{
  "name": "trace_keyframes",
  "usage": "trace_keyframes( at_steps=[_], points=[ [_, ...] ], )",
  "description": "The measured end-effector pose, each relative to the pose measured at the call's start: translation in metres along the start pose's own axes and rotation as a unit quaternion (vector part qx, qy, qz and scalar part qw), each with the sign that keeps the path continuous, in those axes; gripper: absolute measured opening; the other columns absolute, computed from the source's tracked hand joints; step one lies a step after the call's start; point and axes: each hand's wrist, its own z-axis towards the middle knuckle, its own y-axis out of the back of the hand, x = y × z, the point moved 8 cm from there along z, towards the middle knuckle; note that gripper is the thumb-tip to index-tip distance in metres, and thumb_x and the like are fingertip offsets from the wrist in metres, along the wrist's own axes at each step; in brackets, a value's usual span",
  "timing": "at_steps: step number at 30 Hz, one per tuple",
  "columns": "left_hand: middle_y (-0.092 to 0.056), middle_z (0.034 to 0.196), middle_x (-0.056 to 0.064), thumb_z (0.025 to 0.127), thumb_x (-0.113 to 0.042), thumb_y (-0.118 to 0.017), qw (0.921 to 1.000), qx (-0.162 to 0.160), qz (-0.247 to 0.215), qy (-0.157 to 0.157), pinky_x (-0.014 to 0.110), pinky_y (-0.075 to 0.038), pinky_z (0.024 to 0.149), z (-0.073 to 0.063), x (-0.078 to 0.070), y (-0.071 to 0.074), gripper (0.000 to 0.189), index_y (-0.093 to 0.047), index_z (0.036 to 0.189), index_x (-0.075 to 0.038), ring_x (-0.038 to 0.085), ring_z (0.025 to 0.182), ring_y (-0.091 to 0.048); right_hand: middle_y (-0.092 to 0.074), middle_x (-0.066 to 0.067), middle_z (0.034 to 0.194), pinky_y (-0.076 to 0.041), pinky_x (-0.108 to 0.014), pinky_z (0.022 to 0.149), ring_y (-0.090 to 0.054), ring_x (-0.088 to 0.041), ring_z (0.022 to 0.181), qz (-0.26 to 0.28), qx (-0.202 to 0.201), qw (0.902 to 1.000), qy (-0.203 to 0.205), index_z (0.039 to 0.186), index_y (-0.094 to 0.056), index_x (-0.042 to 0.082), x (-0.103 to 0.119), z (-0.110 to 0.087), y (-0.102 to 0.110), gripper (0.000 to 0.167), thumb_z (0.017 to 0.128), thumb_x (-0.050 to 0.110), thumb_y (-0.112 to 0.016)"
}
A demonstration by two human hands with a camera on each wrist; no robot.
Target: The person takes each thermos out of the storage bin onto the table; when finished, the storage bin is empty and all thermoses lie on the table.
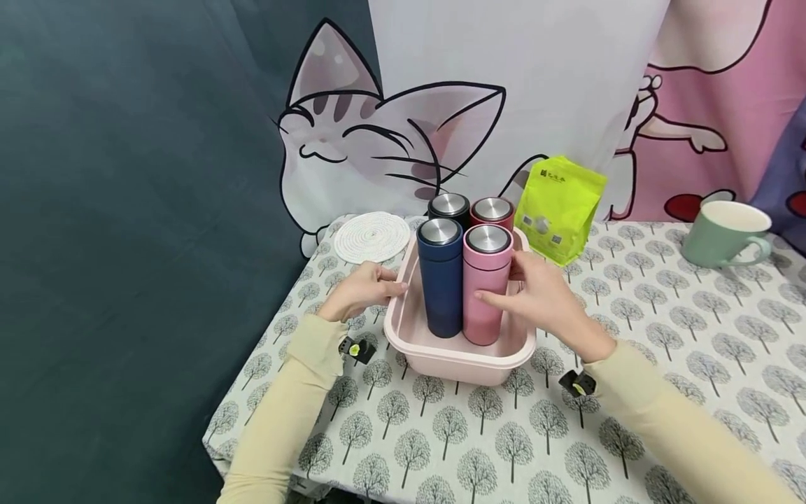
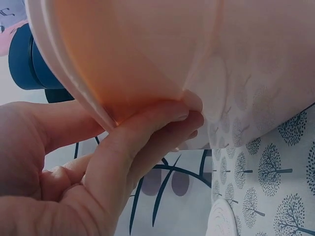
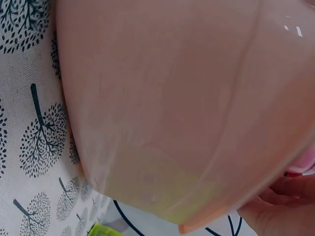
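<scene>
A pale pink plastic basin [image 1: 456,364] stands on the table with thermos bottles upright inside it. In front are a navy thermos [image 1: 441,287] and a pink thermos [image 1: 483,301]; a black thermos [image 1: 449,204] and a red thermos [image 1: 494,210] are partly hidden behind them. At the basin's left rim my left hand [image 1: 364,288] pinches the edge, thumb inside, and the left wrist view shows its fingers [image 2: 142,130] under the lip. My right hand [image 1: 546,294] grips the pink thermos from the right, thumb across its front. The basin wall [image 3: 172,98] fills most of the right wrist view.
A round white woven mat [image 1: 371,238] lies behind the left hand. Behind the basin to the right stands a lime-green pouch [image 1: 560,210]. A green mug [image 1: 724,234] sits at the far right. Tree-print cloth [image 1: 412,451] covers the table; a cat-print curtain hangs behind.
</scene>
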Motion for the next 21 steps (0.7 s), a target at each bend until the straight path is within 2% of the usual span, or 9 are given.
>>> trace_keyframes(
  at_steps=[5, 9, 11, 13, 16, 18, 21],
  points=[
    [-0.064, 0.119, 0.031, 0.096, -0.006, -0.058, 1.0000, -0.003, 0.006, -0.005, 0.035, -0.058, 0.086, -0.0005, 0.0005, 0.0003, 0.035, -0.056, 0.125, 0.014, 0.038, 0.106, -0.066, -0.070, -0.008, 0.112, -0.052, -0.046, 0.084, -0.066, -0.028, 0.100, -0.003, -0.008, 1.0000, 0.002, 0.126, -0.055, 0.014, 0.0010, 0.0013, -0.0043, 0.070, 0.074, 0.053, -0.080],
    [-0.065, 0.116, 0.031, 0.095, -0.006, -0.059, 0.9998, -0.009, 0.013, -0.012, 0.035, -0.059, 0.085, -0.0001, -0.0015, 0.0002, 0.035, -0.058, 0.123, 0.014, 0.034, 0.099, -0.069, -0.070, -0.006, 0.103, -0.052, -0.043, 0.079, -0.066, -0.025, 0.092, -0.005, -0.031, 0.9994, 0.012, 0.118, -0.058, 0.014, 0.0014, 0.0020, -0.0034, 0.058, 0.074, 0.042, -0.082],
    [-0.068, 0.107, 0.029, 0.094, -0.006, -0.060, 0.9996, -0.015, 0.021, -0.013, 0.032, -0.059, 0.080, -0.0009, -0.0025, -0.0001, 0.031, -0.061, 0.118, 0.014, 0.026, 0.086, -0.070, -0.070, -0.004, 0.099, -0.052, -0.041, 0.076, -0.065, -0.023, 0.086, -0.006, -0.044, 0.9988, 0.022, 0.114, -0.059, 0.014, 0.0016, 0.0018, -0.0036, 0.053, 0.073, 0.037, -0.083],
    [-0.071, 0.091, 0.021, 0.093, -0.005, -0.061, 0.9994, -0.018, 0.027, -0.014, 0.027, -0.059, 0.073, -0.0018, -0.0029, -0.0009, 0.028, -0.063, 0.113, 0.015, 0.017, 0.074, -0.067, -0.070, -0.003, 0.097, -0.052, -0.040, 0.074, -0.064, -0.021, 0.084, -0.008, -0.052, 0.9981, 0.030, 0.112, -0.060, 0.014, 0.0013, 0.0013, -0.0047, 0.051, 0.072, 0.033, -0.083],
    [-0.058, 0.064, 0.004, 0.092, -0.004, -0.062, 0.9991, -0.020, 0.032, -0.019, 0.020, -0.050, 0.059, -0.0031, -0.0034, -0.0015, 0.023, -0.065, 0.103, 0.016, 0.008, 0.056, -0.051, -0.070, -0.002, 0.097, -0.052, -0.040, 0.073, -0.064, -0.021, 0.084, -0.003, -0.062, 0.9974, 0.037, 0.111, -0.060, 0.014, 0.0012, -0.0007, -0.0057, 0.049, 0.071, 0.031, -0.083],
    [-0.048, 0.057, -0.003, 0.092, -0.003, -0.062, 0.9991, -0.021, 0.030, -0.023, 0.019, -0.045, 0.054, -0.0028, -0.0035, -0.0015, 0.023, -0.065, 0.101, 0.017, 0.007, 0.052, -0.044, -0.069, -0.001, 0.097, -0.052, -0.041, 0.072, -0.064, -0.019, 0.084, 0.004, -0.071, 0.9966, 0.042, 0.111, -0.061, 0.015, 0.0020, -0.0014, -0.0046, 0.048, 0.071, 0.030, -0.083],
    [-0.050, 0.058, -0.003, 0.092, -0.003, -0.062, 0.9989, -0.023, 0.030, -0.027, 0.020, -0.046, 0.055, -0.0023, -0.0046, -0.0006, 0.022, -0.065, 0.101, 0.017, 0.007, 0.053, -0.046, -0.069, 0.000, 0.096, -0.052, -0.039, 0.068, -0.062, -0.017, 0.081, 0.013, -0.095, 0.9936, 0.061, 0.110, -0.061, 0.015, 0.0062, -0.0014, 0.0018, 0.047, 0.070, 0.026, -0.083]
  ],
)
